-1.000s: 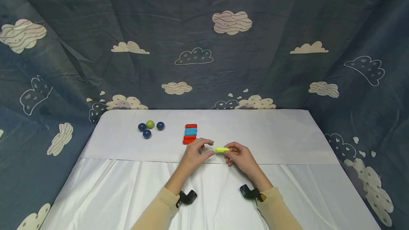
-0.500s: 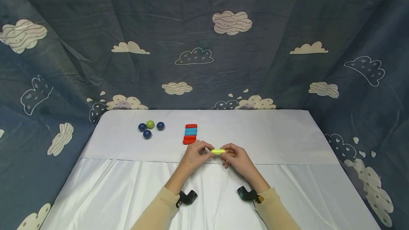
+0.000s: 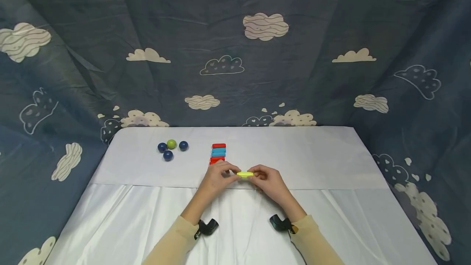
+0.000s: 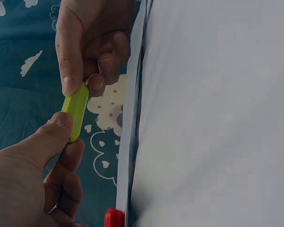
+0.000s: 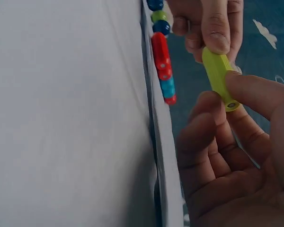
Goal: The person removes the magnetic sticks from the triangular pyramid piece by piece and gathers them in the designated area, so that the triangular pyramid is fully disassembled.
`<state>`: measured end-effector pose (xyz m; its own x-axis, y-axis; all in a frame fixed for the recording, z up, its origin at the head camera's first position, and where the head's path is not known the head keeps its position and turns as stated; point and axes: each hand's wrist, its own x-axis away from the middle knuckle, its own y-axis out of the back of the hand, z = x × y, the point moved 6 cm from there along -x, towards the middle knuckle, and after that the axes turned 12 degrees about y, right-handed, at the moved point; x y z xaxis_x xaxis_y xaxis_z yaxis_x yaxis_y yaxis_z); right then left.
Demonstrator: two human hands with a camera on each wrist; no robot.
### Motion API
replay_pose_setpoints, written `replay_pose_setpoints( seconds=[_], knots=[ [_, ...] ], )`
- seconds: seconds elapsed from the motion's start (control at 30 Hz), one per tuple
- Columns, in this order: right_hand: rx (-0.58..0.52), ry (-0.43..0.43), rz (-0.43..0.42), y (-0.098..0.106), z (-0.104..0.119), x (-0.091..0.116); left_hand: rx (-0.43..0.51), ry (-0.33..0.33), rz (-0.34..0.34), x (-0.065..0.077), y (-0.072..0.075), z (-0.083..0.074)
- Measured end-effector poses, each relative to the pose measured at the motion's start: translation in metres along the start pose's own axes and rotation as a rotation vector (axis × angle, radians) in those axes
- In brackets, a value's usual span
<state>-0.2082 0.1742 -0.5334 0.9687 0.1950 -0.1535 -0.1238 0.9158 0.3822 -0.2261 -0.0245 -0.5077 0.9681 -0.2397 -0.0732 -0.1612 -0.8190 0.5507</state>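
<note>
A short yellow-green magnetic rod [image 3: 245,174] is held lengthwise between my two hands above the white cloth. My left hand [image 3: 216,178] pinches its left end between thumb and fingers. At the other end, my right hand [image 3: 271,182] pinches it too. Ridged sides show on the rod [image 4: 76,113] in the left wrist view, and a small metal dot marks the end of the rod [image 5: 221,78] in the right wrist view. Just beyond my left hand lies a column of red and blue rods [image 3: 218,150]; its nearest rod is partly hidden by that hand.
Several balls lie at the back left of the table: dark blue balls [image 3: 167,156] around one green ball [image 3: 171,144]. White cloth [image 3: 309,158] covers the table. A dark cloud-patterned curtain [image 3: 294,85] stands behind it and along both sides.
A second ago only my right hand held the yellow-green rod, with my left fingers apart from it. My left hand then took its left end, and both hands have shifted slightly left.
</note>
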Motion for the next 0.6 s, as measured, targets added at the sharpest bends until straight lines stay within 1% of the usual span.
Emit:
replay_pose_setpoints(
  seconds=[0.17, 0.27, 0.4, 0.5, 0.6],
  knots=[
    [0.006, 0.025, 0.037, -0.014, 0.010, -0.012, -0.017, 0.034, -0.043, 0.001, 0.017, 0.007],
    [0.004, 0.033, 0.051, -0.024, 0.016, -0.021, -0.010, 0.073, -0.073, 0.001, 0.029, 0.013],
    [0.016, 0.036, 0.069, -0.037, 0.020, -0.033, -0.010, 0.103, -0.112, 0.001, 0.043, 0.022],
    [0.014, 0.030, 0.089, -0.049, 0.021, -0.039, -0.034, 0.114, -0.132, 0.002, 0.052, 0.029],
    [0.018, 0.034, 0.107, -0.060, 0.021, -0.045, -0.055, 0.138, -0.148, 0.003, 0.060, 0.038]
  ],
)
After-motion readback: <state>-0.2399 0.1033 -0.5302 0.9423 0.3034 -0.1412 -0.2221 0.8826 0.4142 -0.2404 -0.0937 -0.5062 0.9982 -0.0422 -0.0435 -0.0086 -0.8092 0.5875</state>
